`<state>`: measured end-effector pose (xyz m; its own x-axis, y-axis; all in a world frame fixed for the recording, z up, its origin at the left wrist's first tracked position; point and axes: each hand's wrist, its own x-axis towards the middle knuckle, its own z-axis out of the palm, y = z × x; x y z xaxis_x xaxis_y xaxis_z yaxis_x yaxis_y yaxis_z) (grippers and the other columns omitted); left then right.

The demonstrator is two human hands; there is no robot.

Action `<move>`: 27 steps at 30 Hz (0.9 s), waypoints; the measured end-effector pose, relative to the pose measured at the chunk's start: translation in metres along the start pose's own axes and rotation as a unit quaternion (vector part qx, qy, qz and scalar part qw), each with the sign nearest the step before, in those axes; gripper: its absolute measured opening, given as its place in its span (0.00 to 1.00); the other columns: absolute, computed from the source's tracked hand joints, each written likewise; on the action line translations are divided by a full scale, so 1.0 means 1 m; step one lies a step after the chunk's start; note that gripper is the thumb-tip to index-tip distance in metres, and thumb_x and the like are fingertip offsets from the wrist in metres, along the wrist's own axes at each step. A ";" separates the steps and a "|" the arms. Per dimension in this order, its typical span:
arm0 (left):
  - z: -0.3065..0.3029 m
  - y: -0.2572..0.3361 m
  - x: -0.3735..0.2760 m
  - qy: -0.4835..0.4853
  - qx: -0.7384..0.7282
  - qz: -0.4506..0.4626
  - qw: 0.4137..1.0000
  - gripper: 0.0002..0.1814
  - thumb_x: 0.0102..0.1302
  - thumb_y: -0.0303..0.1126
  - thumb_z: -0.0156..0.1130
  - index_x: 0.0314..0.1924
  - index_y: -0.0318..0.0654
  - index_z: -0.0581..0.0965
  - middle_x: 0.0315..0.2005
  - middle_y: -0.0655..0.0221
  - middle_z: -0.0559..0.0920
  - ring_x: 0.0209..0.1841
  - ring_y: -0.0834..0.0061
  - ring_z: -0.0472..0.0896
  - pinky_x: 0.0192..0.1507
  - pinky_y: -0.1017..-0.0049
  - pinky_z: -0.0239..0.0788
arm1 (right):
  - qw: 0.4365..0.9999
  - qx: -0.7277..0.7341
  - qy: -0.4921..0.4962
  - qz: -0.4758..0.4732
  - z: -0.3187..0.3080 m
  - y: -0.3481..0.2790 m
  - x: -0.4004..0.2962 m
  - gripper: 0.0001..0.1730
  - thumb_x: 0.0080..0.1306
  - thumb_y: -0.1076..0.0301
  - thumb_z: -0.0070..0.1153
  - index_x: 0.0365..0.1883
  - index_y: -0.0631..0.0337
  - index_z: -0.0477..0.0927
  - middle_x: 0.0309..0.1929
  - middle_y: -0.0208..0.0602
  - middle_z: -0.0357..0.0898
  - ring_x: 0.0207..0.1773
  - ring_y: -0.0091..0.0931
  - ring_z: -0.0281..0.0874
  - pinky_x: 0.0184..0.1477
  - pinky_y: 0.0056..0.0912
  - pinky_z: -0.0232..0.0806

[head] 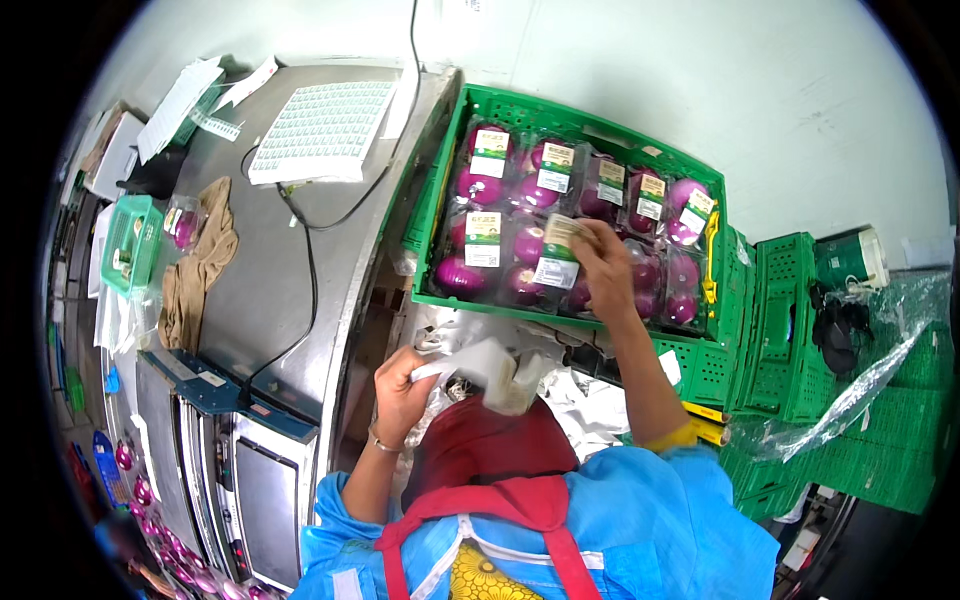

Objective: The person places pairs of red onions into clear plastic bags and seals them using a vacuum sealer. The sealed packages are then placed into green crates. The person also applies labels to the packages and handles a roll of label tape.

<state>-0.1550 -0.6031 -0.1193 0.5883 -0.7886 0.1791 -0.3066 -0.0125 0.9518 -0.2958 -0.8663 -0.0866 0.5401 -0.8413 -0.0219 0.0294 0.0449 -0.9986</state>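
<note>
My left hand (405,394) grips one end of a white paper strip (472,364), apparently a label roll, which is blurred and hangs over my lap. Over a large green plastic crate (510,309), my right hand (606,266) pinches the upper right edge of a printed label (559,255). That label lies against a clear pack of red onions (527,246) in the front row; whether it is fully stuck down cannot be told. Other packs stand around it, among them a labelled front-left pack (459,276) and a back-left pack (480,187).
Left is a steel table (277,262) with a label sheet (326,127), black cable (309,277), brown cloth (196,262), green basket (131,247) and a wrapping machine (262,495). Stacked green crates (787,330) stand right. Crumpled paper (585,401) lies below. Loose onions (169,547) lie lower left.
</note>
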 end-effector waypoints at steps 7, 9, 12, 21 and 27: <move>0.001 0.004 -0.002 0.006 -0.054 0.000 0.998 0.06 0.48 0.17 0.56 0.22 0.33 0.69 0.19 0.71 0.70 0.22 0.80 0.67 0.25 0.80 0.58 | 0.958 -0.267 -0.070 0.078 -0.023 0.134 0.046 0.22 0.55 0.72 0.57 0.47 0.67 0.67 0.38 0.43 0.76 0.39 0.33 0.76 0.41 0.32 0.67; 0.006 0.011 0.003 -0.010 -0.079 -0.017 0.997 0.05 0.52 0.19 0.56 0.22 0.33 0.69 0.19 0.71 0.70 0.23 0.82 0.67 0.26 0.81 0.58 | 0.911 -0.410 -0.042 -0.012 -0.021 0.146 0.043 0.23 0.55 0.70 0.58 0.48 0.67 0.65 0.38 0.48 0.77 0.36 0.40 0.77 0.38 0.37 0.68; 0.007 0.019 0.005 -0.002 -0.135 -0.046 0.990 0.07 0.57 0.22 0.55 0.23 0.34 0.69 0.20 0.74 0.70 0.24 0.85 0.65 0.27 0.82 0.57 | 0.879 -0.477 -0.021 -0.021 0.001 0.092 0.023 0.37 0.53 0.67 0.59 0.58 0.68 0.58 0.49 0.58 0.69 0.53 0.47 0.68 0.51 0.44 0.62; 0.019 0.017 0.030 0.047 -0.337 -0.141 0.930 0.08 0.62 0.27 0.57 0.27 0.37 0.69 0.24 0.80 0.72 0.29 0.91 0.66 0.31 0.85 0.60 | 0.900 -0.117 -0.411 0.088 0.051 -0.025 -0.072 0.22 0.63 0.70 0.53 0.56 0.65 0.71 0.45 0.32 0.76 0.46 0.16 0.68 0.49 0.24 0.63; 0.017 0.037 0.045 0.031 0.110 0.185 0.976 0.27 0.51 0.28 0.66 0.54 0.36 0.71 0.56 0.56 0.70 0.61 0.59 0.66 0.60 0.65 0.58 | 0.969 -0.086 -0.218 0.082 0.061 -0.012 -0.092 0.09 0.65 0.71 0.52 0.41 0.66 0.74 0.31 0.23 0.73 0.36 0.11 0.66 0.39 0.19 0.64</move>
<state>-0.1528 -0.6499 -0.0803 0.4487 -0.7258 0.5214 -0.6559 0.1289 0.7438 -0.2943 -0.7564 -0.0694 0.8307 -0.5215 -0.1951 -0.2068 0.0364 -0.9777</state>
